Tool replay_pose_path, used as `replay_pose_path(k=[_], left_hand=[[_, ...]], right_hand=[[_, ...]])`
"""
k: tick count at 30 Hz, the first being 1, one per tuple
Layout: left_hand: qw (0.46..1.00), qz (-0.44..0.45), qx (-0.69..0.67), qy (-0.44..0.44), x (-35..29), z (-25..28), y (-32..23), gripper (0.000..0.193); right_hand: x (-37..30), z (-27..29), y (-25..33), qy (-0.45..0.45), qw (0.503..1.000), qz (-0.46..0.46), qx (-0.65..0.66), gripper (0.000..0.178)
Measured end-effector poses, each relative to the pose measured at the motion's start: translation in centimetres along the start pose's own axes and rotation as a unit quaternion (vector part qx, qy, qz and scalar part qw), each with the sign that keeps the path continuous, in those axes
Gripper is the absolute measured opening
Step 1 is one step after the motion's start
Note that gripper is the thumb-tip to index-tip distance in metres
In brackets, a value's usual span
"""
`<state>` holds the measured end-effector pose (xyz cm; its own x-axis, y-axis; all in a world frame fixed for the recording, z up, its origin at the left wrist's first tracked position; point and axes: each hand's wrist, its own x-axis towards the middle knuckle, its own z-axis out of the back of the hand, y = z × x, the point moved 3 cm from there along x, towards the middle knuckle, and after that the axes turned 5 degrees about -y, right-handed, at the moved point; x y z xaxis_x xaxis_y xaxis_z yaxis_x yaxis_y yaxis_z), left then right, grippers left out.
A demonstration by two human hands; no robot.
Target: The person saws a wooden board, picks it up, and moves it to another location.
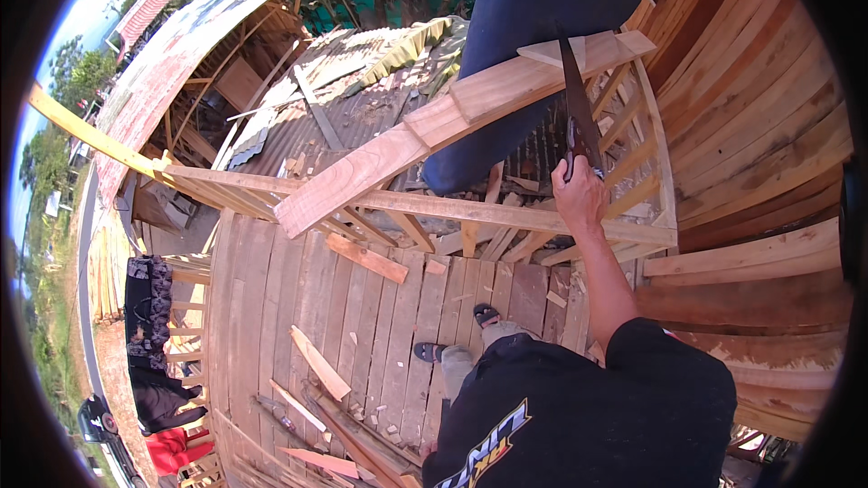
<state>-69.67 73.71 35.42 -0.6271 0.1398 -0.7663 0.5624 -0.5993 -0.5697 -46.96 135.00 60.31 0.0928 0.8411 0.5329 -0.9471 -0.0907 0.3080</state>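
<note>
My right hand [580, 190] grips the dark handle of a handsaw [575, 81]. The rusty-brown blade points away from me and crosses a long pale plank [515, 90] near its far right end. Slantwise, the plank rests over a wooden rail [470, 210], with its near left end sticking out past the rail. A second short piece of wood appears to lie along it. Behind the plank is a leg in dark blue trousers [506, 36], apparently another person's, its knee close to the wood. My left hand does not show; my black shirt [579, 416] fills the lower edge.
Offcuts such as a wood piece [366, 258] and a pale strip [319, 361] litter the plank floor [271, 307] near my sandals. Stacked boards [759, 99] rise on the right. Corrugated roofing [362, 81] lies beyond the rail. Clothes [149, 334] hang at left.
</note>
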Motion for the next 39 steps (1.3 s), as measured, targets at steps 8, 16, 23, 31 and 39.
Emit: replay_pose_path(k=[8, 16, 23, 31, 39], left_hand=[[1.000, -0.002, 0.016, 0.027, 8.0, 2.2, -5.6, 0.018], [0.997, -0.041, -0.029, -0.056, 11.3, 10.7, -13.6, 0.018], [0.990, 0.050, -0.091, -0.093, 11.2, 12.0, -9.9, 0.014], [0.991, 0.120, -0.021, -0.052, 8.2, 6.6, -4.9, 0.017], [0.988, 0.017, -0.030, -0.148, 10.7, 3.0, -14.6, 0.024]], right_hand=[[11.4, -8.4, 2.6, 0.044, 0.987, -0.137, -0.072, 0.040], [12.0, -18.8, 12.2, 0.162, 0.974, -0.153, -0.031, 0.043], [11.6, -24.8, 17.7, 0.223, 0.968, -0.108, -0.043, 0.041], [13.0, -29.0, 16.2, 0.178, 0.977, -0.049, -0.106, 0.042], [14.8, -28.5, 15.4, 0.182, 0.970, 0.008, -0.160, 0.054]])
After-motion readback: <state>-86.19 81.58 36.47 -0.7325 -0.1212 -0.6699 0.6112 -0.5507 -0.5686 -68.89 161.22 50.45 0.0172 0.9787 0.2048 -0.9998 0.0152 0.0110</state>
